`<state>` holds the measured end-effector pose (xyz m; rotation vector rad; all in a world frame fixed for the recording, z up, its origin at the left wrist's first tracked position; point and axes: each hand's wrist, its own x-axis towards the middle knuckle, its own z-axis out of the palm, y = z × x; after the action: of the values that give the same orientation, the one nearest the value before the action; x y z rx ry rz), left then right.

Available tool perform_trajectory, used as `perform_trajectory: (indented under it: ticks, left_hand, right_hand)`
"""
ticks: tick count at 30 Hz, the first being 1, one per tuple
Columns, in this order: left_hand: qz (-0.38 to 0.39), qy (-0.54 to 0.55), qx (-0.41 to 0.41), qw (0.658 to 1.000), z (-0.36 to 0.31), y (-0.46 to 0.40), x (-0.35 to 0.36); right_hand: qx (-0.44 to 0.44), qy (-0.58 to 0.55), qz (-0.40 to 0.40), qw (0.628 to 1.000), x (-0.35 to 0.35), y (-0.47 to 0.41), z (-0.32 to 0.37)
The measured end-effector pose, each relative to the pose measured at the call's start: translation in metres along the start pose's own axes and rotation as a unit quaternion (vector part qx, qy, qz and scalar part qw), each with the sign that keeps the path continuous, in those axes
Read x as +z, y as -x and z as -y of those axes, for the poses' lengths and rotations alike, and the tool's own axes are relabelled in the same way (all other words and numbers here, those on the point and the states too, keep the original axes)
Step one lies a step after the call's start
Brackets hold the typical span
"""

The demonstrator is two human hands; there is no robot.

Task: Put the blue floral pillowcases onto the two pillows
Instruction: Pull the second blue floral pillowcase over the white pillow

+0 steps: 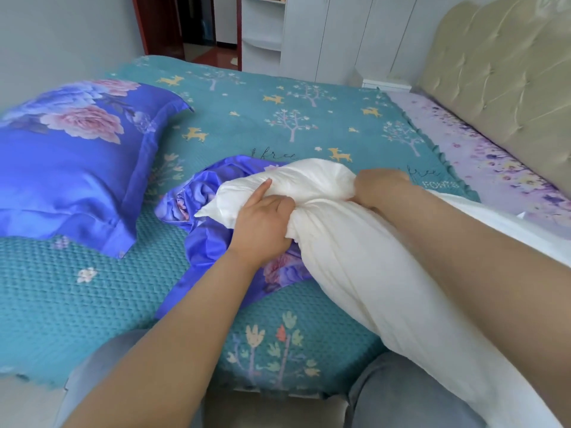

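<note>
Two hands are closed on a bare white pillow [355, 257] that is laid across the near edge of the bed. The pillow's far end is squeezed narrow: it is gripped by the left hand [262, 223], whose forefinger is stretched along the fabric, and by the right hand [381, 188], whose fingers are curled into it. That end is set against the mouth of a crumpled blue floral pillowcase [200, 211], which is spread beneath it on the teal bedspread [278, 118]. A second pillow, already covered [71, 168], is seen well apart at the left. A tufted beige headboard [500, 84] is seen at the right.
</note>
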<state>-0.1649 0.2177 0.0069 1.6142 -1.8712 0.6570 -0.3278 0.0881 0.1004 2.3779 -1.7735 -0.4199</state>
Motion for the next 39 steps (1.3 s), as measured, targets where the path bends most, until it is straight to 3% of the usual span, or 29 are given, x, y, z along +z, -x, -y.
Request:
perform_trajectory:
  ticks: [3, 7, 9, 11, 13, 15, 18, 20, 24, 26, 28, 33, 36, 39]
  left_hand:
    - [0.0, 0.001, 0.028, 1.0, -0.005, -0.002, -0.028]
    - [0.099, -0.027, 0.099, 0.99, -0.024, 0.03, -0.04]
    - [0.127, -0.03, 0.132, 0.983, -0.032, 0.041, -0.038]
    - [0.137, -0.019, 0.119, 0.983, -0.035, 0.042, -0.035]
    - [0.126, 0.004, 0.1, 0.987, -0.039, 0.038, -0.037]
    - [0.152, -0.006, 0.096, 0.984, -0.046, 0.033, -0.043]
    - [0.265, -0.024, 0.072, 0.961, -0.049, 0.029, -0.042]
    - [0.276, -0.019, 0.068, 0.958, -0.048, 0.03, -0.047]
    - [0.157, -0.062, 0.108, 0.98, -0.028, 0.036, -0.043]
    - [0.151, -0.058, 0.137, 0.977, -0.025, 0.027, -0.039]
    - [0.196, -0.029, 0.155, 0.968, -0.031, 0.012, -0.037]
    - [0.338, -0.007, 0.112, 0.935, -0.055, -0.017, -0.018]
    - [0.363, 0.021, 0.08, 0.928, -0.056, -0.017, -0.004]
    - [0.385, 0.057, 0.049, 0.92, -0.049, -0.018, 0.004]
  right_hand:
    - [-0.071, 0.062, 0.001, 0.996, -0.015, 0.022, -0.004]
    - [-0.155, 0.085, 0.07, 0.982, 0.047, 0.051, 0.002]
    - [-0.146, 0.011, 0.064, 0.987, 0.08, 0.057, -0.001]
    - [-0.117, -0.148, 0.064, 0.98, 0.084, 0.06, -0.012]
    - [-0.046, -0.339, 0.082, 0.936, 0.079, 0.055, -0.026]
    - [0.016, -0.385, 0.115, 0.916, 0.075, 0.044, -0.038]
    - [-0.014, -0.263, 0.163, 0.951, 0.076, 0.027, -0.032]
    - [-0.016, -0.264, 0.177, 0.948, 0.088, 0.012, -0.022]
    - [-0.044, -0.258, 0.166, 0.951, 0.106, 0.005, -0.009]
    - [-0.057, -0.272, 0.153, 0.948, 0.11, 0.009, -0.009]
    - [-0.039, -0.275, 0.141, 0.95, 0.111, 0.014, -0.01]
    - [0.102, -0.122, 0.013, 0.987, 0.095, 0.046, -0.007]
    - [0.084, -0.116, -0.036, 0.989, 0.077, 0.09, 0.0]
    - [0.028, -0.181, -0.006, 0.983, 0.064, 0.152, 0.017]
